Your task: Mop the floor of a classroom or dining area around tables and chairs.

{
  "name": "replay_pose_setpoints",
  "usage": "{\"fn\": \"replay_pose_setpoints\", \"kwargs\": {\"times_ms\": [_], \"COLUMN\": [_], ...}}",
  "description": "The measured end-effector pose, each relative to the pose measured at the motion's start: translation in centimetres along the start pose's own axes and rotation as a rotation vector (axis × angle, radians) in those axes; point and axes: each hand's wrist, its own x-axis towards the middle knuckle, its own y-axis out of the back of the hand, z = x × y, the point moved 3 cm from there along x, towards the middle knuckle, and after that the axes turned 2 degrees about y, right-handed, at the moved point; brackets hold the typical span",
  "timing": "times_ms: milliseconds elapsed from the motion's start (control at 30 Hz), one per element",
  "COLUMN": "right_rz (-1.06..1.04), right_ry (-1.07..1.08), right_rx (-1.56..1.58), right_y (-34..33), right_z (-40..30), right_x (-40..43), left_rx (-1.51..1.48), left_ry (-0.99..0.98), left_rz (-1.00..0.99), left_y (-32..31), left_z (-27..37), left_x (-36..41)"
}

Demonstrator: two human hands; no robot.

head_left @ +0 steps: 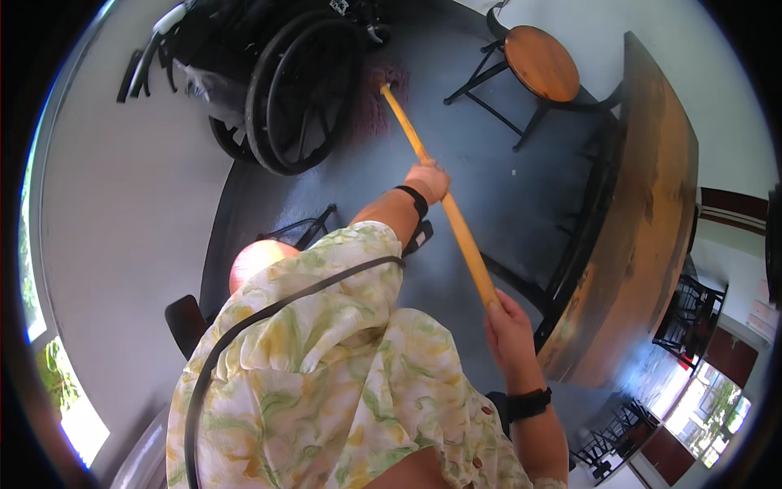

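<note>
My left hand [427,181] grips the yellow mop handle [461,232] partway along its length. Nearer my body, my right hand [510,330] is closed around the upper end of the same pole. The handle slants away from me to a pinkish-purple string mop head [394,79], which lies on the grey floor [476,159]. Some strands spread close beside the big wheel of a black wheelchair [305,91], blurred and partly in its shadow. Each wrist wears a black band.
A round wooden-seated stool [542,63] with black metal legs stands far right. A long wooden tabletop [635,244] flanks my right side. At left are a pale wall [140,183] and another stool's round seat [259,260], partly hidden by my sleeve. A black cable [244,318] crosses my shirt.
</note>
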Motion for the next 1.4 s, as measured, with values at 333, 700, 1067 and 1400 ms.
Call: {"fn": "replay_pose_setpoints", "kwargs": {"times_ms": [333, 700, 1067, 1400], "right_rz": [-0.014, 0.257, 0.124, 0.019], "right_ry": [-0.138, -0.492, -0.163, 0.382], "right_rx": [-0.268, -0.117, 0.003, -0.657], "right_y": [3.1, 7.0, 3.0, -1.9], "right_z": [-6.0, -0.2, -9.2, -16.4], "right_x": [-1.4, -19.4, 6.2, 18.0], "left_rx": [0.252, -0.580, 0.159, 0.295], "left_ry": [-0.488, -1.022, -0.556, -0.292], "left_rz": [-0.051, -0.912, 0.091, -0.012], "left_y": [-1.3, -1.1, 3.7, 12.5], "left_z": [-1.7, 17.4, -2.4, -4.7], "left_x": [7.2, -7.1, 18.3, 19.8]}}
